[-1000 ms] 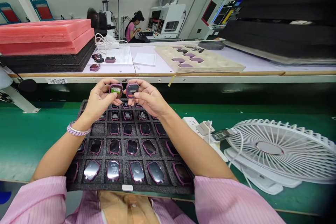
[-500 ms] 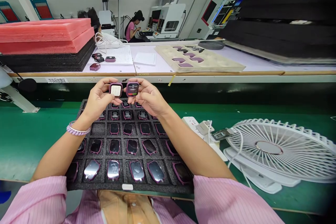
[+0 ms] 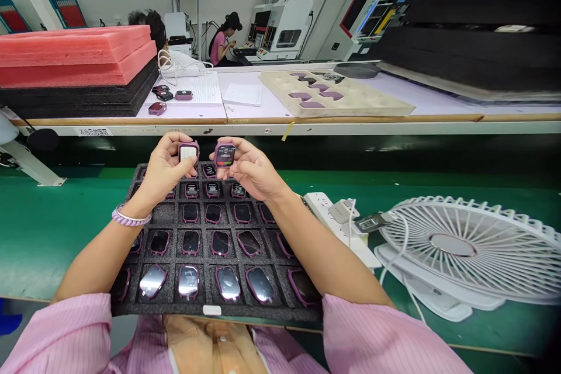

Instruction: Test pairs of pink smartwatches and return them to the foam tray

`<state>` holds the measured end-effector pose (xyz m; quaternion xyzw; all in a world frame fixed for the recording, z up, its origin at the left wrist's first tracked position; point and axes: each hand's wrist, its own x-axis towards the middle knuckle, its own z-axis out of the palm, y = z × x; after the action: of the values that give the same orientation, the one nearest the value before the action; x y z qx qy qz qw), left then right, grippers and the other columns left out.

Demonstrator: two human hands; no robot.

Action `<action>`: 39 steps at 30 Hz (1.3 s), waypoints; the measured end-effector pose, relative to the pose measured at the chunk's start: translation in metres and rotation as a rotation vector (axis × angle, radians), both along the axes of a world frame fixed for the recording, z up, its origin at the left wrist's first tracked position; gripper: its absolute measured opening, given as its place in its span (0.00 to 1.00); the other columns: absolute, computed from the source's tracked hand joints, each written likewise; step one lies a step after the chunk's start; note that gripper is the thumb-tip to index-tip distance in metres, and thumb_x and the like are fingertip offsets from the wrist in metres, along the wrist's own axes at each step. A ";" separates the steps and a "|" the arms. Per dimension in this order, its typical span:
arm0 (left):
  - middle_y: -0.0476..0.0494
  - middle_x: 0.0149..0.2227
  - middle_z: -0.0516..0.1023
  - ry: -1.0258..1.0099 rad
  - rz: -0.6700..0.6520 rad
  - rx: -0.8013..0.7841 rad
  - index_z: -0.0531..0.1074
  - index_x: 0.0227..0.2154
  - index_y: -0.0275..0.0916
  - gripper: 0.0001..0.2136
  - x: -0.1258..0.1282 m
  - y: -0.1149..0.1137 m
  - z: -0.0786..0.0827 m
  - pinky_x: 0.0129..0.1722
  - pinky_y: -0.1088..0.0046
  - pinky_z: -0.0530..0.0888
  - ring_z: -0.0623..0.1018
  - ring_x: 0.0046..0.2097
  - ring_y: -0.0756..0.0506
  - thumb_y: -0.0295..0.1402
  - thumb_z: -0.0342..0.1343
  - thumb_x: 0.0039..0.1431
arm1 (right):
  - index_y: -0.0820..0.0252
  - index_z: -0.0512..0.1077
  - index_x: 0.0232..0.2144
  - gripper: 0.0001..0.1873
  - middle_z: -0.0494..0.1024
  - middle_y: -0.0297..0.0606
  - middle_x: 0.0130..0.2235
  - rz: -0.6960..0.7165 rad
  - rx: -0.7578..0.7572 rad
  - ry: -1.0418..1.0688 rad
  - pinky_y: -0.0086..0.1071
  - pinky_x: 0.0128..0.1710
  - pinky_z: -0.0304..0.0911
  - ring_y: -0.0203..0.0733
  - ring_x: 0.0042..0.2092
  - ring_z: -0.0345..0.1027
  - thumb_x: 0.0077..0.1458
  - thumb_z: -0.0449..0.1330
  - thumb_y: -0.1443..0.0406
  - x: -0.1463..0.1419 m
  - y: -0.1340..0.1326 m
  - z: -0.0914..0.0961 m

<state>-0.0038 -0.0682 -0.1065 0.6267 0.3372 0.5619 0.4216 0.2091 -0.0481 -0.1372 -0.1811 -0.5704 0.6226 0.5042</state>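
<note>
Nearest to us, two pink, finely striped cloth sleeves (image 3: 65,333); between them, one black foam compartment tray (image 3: 170,311) with a small white label (image 3: 211,310) on its near edge, laid on a green benchtop (image 3: 52,245). In its compartments we find rows of purple-framed, dark-screened watch bodies (image 3: 228,284), the nearest row reflecting light. To our right, one round white plastic fan (image 3: 453,245), lying tilted back beside a white power strip (image 3: 319,204). On our left wrist, one lilac-and-white bracelet (image 3: 131,219). Our left hand (image 3: 164,169), fingers drawn in to a pinch, holds a purple-framed watch with a pale grid on its screen (image 3: 189,153), its thumb over the lower part. Our right hand (image 3: 248,169), likewise curled to a pinch, holds a purple-framed watch with a dark screen and a red-and-green strip (image 3: 225,155); the lettering is too small for us to read. Both watches are upright above the tray's far end, near each other and apart. Beyond, on a pale shelf (image 3: 438,108): a few small dark-red and black watch units (image 3: 157,108), printed white sheets (image 3: 205,90), a cream moulded tray (image 3: 368,102) of purple pieces, and coral-pink foam slabs (image 3: 65,55) stacked on black ones. Farthest, a seated person in a pink top (image 3: 219,47), beside white machines (image 3: 293,26).
</note>
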 end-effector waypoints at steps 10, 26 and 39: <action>0.53 0.30 0.76 -0.030 0.043 -0.080 0.66 0.37 0.41 0.20 -0.002 0.002 -0.008 0.16 0.81 0.71 0.75 0.19 0.54 0.47 0.68 0.57 | 0.57 0.70 0.52 0.29 0.82 0.38 0.44 0.033 -0.042 -0.006 0.32 0.32 0.72 0.40 0.32 0.76 0.45 0.67 0.69 0.005 -0.010 -0.008; 0.53 0.33 0.77 -0.006 0.035 -0.151 0.68 0.44 0.38 0.19 0.004 -0.003 -0.011 0.22 0.78 0.78 0.80 0.22 0.51 0.30 0.63 0.47 | 0.58 0.69 0.53 0.28 0.81 0.37 0.44 0.042 -0.032 -0.010 0.32 0.32 0.72 0.39 0.32 0.76 0.47 0.66 0.69 0.007 -0.011 -0.012; 0.56 0.31 0.76 -0.011 0.029 -0.151 0.68 0.42 0.38 0.18 0.003 -0.004 -0.009 0.21 0.78 0.76 0.78 0.21 0.52 0.31 0.61 0.46 | 0.58 0.69 0.52 0.28 0.82 0.36 0.43 0.061 -0.048 0.024 0.30 0.32 0.72 0.38 0.31 0.77 0.46 0.66 0.71 0.006 -0.012 -0.012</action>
<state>-0.0006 -0.0727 -0.1158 0.5851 0.3857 0.5443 0.4612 0.2152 -0.0598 -0.1494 -0.1684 -0.5545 0.6534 0.4872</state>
